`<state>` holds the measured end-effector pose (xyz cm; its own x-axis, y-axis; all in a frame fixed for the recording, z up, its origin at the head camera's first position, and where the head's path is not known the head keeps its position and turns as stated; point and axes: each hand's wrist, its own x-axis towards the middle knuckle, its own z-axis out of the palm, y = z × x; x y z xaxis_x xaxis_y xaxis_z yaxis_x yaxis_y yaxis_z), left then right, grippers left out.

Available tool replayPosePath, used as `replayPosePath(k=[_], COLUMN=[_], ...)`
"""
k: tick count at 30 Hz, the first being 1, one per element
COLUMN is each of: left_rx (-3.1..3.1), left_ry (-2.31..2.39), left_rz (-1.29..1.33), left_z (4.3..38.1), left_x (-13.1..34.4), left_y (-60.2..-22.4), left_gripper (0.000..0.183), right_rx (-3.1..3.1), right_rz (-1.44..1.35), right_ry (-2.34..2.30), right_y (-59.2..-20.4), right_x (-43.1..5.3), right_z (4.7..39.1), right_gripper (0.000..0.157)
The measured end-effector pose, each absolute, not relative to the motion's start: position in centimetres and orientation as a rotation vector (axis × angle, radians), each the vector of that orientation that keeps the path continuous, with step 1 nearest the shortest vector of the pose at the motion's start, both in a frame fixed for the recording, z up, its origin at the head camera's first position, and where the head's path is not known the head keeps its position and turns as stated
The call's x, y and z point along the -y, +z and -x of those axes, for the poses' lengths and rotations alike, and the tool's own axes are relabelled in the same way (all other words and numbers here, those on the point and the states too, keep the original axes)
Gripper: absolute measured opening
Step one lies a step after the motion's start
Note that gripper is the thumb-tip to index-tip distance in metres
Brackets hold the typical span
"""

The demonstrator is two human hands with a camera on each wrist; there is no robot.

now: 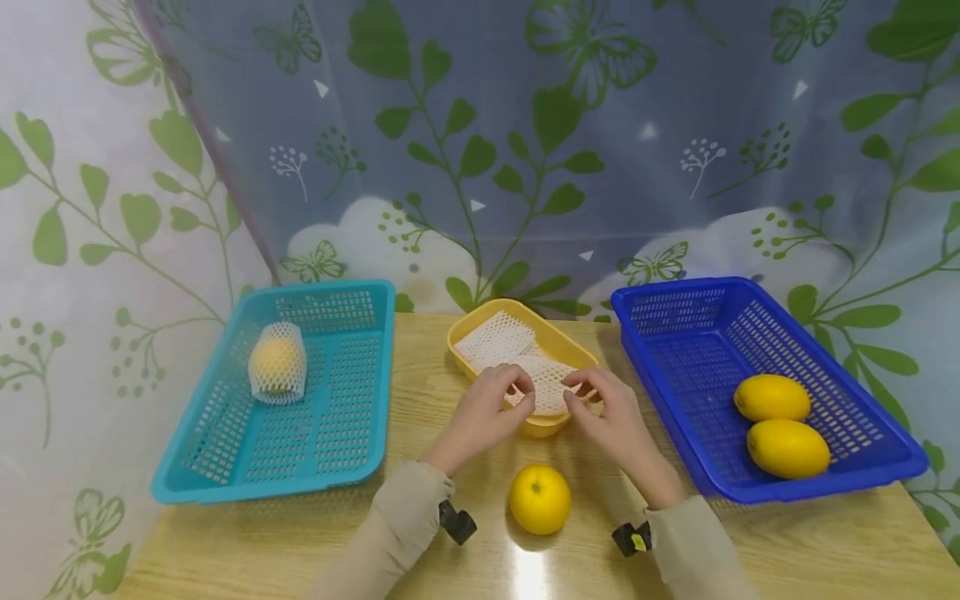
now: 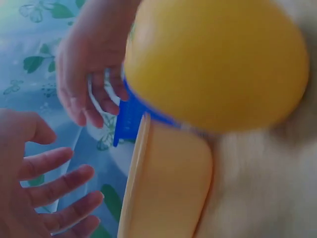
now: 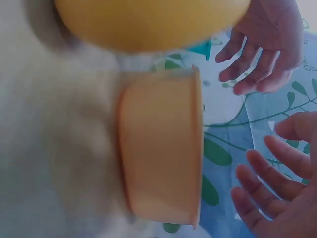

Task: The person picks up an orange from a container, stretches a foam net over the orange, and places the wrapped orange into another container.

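Both hands hover over the near end of a small yellow basket [image 1: 542, 427] that holds white foam fruit nets [image 1: 497, 337]. My left hand [image 1: 491, 408] is at the basket's near left, its fingers loosely bent with nothing between them. Opposite it, my right hand [image 1: 611, 417] has relaxed, spread fingers and also holds nothing; the right wrist view shows the same hand [image 3: 277, 183] apart from the basket wall [image 3: 161, 148]. On the table between the wrists sits a round yellow fruit [image 1: 540, 499], which looms large in the left wrist view.
To the left stands a teal basket [image 1: 386, 375] with one yellow fruit [image 1: 277, 363] in a white foam net. A blue basket [image 1: 660, 383] on the right contains two lemons [image 1: 787, 448]. Behind the wooden table [image 1: 450, 567] hangs a leaf-patterned curtain [image 1: 480, 100].
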<state>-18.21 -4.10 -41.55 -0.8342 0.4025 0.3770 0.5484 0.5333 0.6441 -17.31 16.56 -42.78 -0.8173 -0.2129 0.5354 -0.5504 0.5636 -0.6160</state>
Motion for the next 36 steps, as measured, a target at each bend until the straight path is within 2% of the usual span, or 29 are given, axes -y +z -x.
replayPosePath(k=[4,14,20,24,31,36], left_rx=[2.656,2.821,2.924,2.979,3.076,3.103], left_ry=[-0.891,-0.298,-0.166,-0.195,-0.207,-0.164], left_rz=[0.851,0.83,0.844,0.86,0.867,0.871], left_z=[20.1,23.3,24.8,25.8,26.5,26.6], left_x=[3.6,1.6,1.0,1.1,1.5,1.5], left_y=[-41.2,-41.5,-41.9,-42.4,-43.5,-44.0], left_gripper=[0.01,0.027,0.043,0.047,0.045,0.039], right_rx=[2.538,2.857,2.99,3.089,3.201,3.17], right_rz=[-0.609,-0.563,-0.627,-0.631,-0.59,-0.596], right_ry=[1.031,0.741,0.6,0.515,0.448,0.375], right_y=[-41.7,-40.4,-40.7,-40.9,-41.7,-42.4], right_x=[-16.3,-15.1,-14.4,-14.2,-13.7,-13.6], right_z=[19.2,22.5,24.1,24.7,25.2,25.3], right_gripper=[0.015,0.033,0.041,0.043,0.039,0.026])
